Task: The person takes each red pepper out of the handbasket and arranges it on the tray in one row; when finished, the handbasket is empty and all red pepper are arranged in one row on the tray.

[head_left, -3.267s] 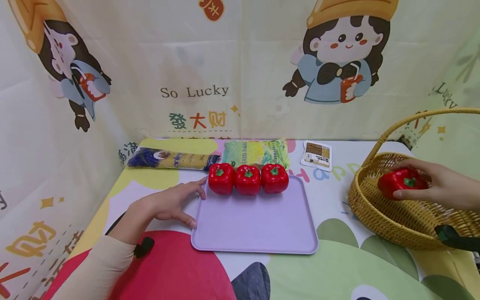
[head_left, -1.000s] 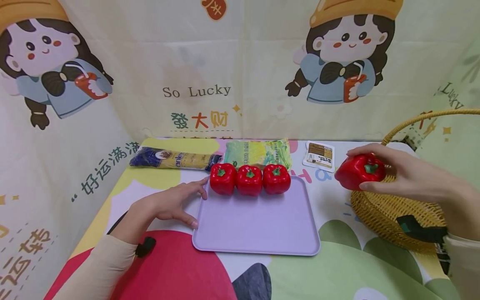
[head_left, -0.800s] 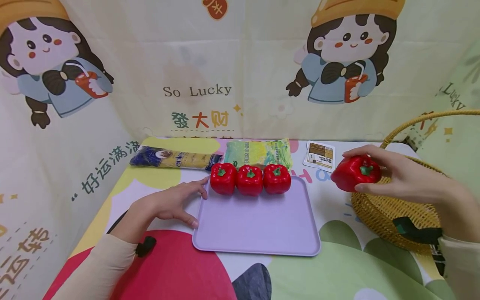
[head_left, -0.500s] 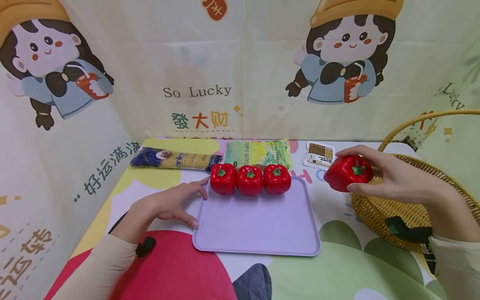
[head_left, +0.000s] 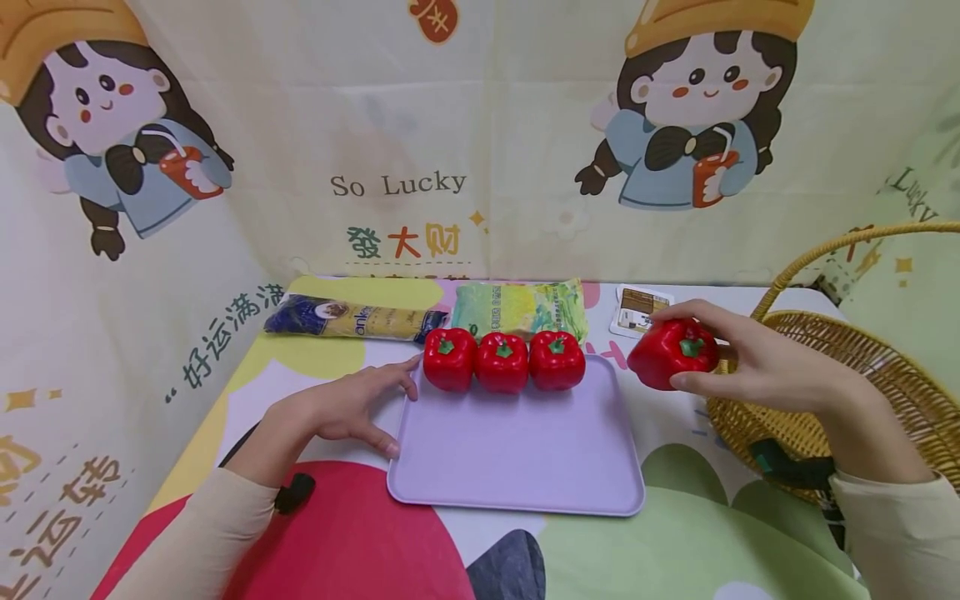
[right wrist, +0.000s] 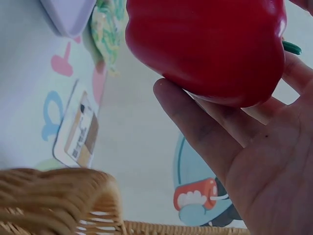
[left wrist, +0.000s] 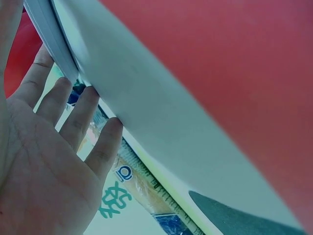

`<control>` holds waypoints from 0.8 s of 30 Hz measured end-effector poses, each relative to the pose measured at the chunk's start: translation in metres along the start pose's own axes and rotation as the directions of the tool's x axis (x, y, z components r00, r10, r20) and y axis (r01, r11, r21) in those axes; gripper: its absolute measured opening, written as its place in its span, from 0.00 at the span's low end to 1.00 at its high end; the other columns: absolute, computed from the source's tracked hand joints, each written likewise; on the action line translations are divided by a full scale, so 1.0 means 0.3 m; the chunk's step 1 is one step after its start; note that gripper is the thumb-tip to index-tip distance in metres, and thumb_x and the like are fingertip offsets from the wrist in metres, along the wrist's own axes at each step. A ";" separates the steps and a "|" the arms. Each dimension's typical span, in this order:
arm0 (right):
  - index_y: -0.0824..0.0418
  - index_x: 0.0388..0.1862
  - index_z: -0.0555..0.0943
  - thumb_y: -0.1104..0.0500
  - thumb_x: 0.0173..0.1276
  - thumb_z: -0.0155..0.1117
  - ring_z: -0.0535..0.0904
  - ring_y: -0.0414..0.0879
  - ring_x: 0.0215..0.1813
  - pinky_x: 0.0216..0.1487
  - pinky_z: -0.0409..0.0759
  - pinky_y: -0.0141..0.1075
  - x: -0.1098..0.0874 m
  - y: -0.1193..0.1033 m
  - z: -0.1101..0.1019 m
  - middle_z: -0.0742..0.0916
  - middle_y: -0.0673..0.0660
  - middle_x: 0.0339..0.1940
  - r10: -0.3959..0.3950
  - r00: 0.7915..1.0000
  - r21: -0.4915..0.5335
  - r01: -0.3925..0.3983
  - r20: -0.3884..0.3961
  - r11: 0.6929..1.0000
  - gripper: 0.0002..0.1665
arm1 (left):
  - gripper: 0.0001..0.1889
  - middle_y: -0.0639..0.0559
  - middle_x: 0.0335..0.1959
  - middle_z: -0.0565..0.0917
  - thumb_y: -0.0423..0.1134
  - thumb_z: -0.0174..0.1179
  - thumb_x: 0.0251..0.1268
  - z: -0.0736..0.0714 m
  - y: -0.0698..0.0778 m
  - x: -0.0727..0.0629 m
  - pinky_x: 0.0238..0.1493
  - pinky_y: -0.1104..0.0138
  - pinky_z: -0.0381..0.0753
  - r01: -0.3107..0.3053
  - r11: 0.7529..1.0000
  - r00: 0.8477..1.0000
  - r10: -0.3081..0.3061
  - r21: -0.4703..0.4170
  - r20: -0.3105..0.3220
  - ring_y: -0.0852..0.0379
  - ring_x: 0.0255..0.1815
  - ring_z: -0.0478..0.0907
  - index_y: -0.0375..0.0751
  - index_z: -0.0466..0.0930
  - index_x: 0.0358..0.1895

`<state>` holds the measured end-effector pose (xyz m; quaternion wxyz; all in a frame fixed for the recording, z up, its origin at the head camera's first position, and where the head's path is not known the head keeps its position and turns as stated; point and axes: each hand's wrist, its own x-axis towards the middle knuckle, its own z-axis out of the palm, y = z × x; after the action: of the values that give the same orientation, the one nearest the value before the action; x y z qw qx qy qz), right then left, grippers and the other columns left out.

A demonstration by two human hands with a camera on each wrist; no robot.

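Note:
In the head view my right hand grips a glossy red bell pepper with a green stem, held in the air between the tray and the basket. The right wrist view shows the same bell pepper between thumb and fingers. Three more red bell peppers stand in a row along the back edge of a lilac tray. My left hand lies at the tray's left edge, thumb and fingertips touching its rim. Straight, spread fingers of the left hand appear in the left wrist view.
A wicker basket with a tall handle stands at the right, partly behind my right arm. Along the back lie a blue and yellow pasta bag, a green-yellow packet and a small white-edged packet. A printed curtain rises behind.
My right hand has lifted the bell pepper out of the basket and carried it left toward the tray. The left hand and the three peppers on the tray stay in place.

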<state>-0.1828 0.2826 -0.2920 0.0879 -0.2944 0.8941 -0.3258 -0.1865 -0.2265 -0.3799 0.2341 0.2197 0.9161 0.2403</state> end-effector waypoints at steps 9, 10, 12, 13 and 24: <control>0.44 0.72 0.68 0.56 0.64 0.77 0.75 0.55 0.59 0.44 0.88 0.36 0.042 -0.004 0.039 0.76 0.53 0.65 -0.029 0.999 0.017 0.029 0.013 0.999 0.40 | 0.36 0.51 0.85 0.51 0.58 0.82 0.42 -0.001 -0.001 0.001 0.77 0.39 0.58 0.011 1.000 1.000 -0.011 0.007 0.002 0.41 0.84 0.48 0.60 0.75 0.57; 0.43 0.71 0.69 0.56 0.64 0.78 0.76 0.54 0.60 0.45 0.88 0.36 0.046 -0.004 0.042 0.76 0.53 0.65 -0.034 0.999 0.015 0.033 0.013 0.999 0.40 | 0.36 0.52 0.85 0.51 0.58 0.82 0.42 -0.001 -0.001 0.001 0.78 0.39 0.58 0.012 1.000 1.000 -0.012 0.008 0.003 0.41 0.84 0.48 0.61 0.75 0.57; 0.44 0.72 0.68 0.56 0.62 0.79 0.76 0.53 0.60 0.46 0.88 0.36 0.054 -0.001 0.050 0.76 0.52 0.65 -0.047 0.999 0.019 0.046 0.015 0.999 0.42 | 0.36 0.52 0.85 0.51 0.58 0.82 0.42 -0.001 -0.002 0.001 0.77 0.39 0.58 0.010 1.000 1.000 -0.010 0.008 0.004 0.41 0.84 0.48 0.61 0.75 0.57; 0.44 0.72 0.68 0.56 0.62 0.79 0.76 0.53 0.60 0.47 0.88 0.36 0.059 0.000 0.054 0.76 0.52 0.65 -0.050 0.999 0.019 0.049 0.017 0.999 0.43 | 0.36 0.52 0.85 0.51 0.58 0.82 0.42 -0.001 -0.002 0.001 0.77 0.39 0.58 0.009 1.000 1.000 -0.009 0.008 0.003 0.41 0.84 0.48 0.61 0.75 0.57; 0.51 0.72 0.69 0.55 0.57 0.83 0.76 0.54 0.62 0.48 0.87 0.34 0.097 0.022 0.101 0.77 0.52 0.65 -0.077 0.996 0.023 0.076 0.050 0.997 0.46 | 0.36 0.52 0.85 0.52 0.58 0.82 0.42 0.001 -0.005 0.002 0.78 0.38 0.57 0.000 1.000 1.000 0.000 -0.001 0.003 0.41 0.84 0.48 0.60 0.75 0.57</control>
<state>-0.1989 0.2536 -0.3186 0.1012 -0.3358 0.8762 -0.3306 -0.1872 -0.2272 -0.3812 0.2356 0.2201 0.9156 0.2405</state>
